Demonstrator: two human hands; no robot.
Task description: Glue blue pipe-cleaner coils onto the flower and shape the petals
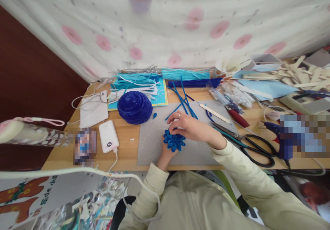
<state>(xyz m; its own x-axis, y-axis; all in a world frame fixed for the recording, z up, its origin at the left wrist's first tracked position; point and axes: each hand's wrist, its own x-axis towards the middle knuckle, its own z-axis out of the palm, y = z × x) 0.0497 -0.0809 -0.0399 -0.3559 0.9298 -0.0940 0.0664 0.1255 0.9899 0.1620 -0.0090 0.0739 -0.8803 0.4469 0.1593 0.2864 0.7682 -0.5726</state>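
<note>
Single view, head-worn. Camera sits above wearer, faces forward and down, close range, wide field. Worktop crosses mid-frame, seen from above at slant. Curtain fills top, behind worktop. Wearer's jacket at bottom, nearest lens. Right fingers near frame centre. Floor clutter lower left.

At the left hand: one blue looped flower. Beneath both hands: one grey mat. Left of the left hand: one dark blue coiled dome, one white power bank. Right of the right hand: one red-handled tool, one blue glue gun.
</note>
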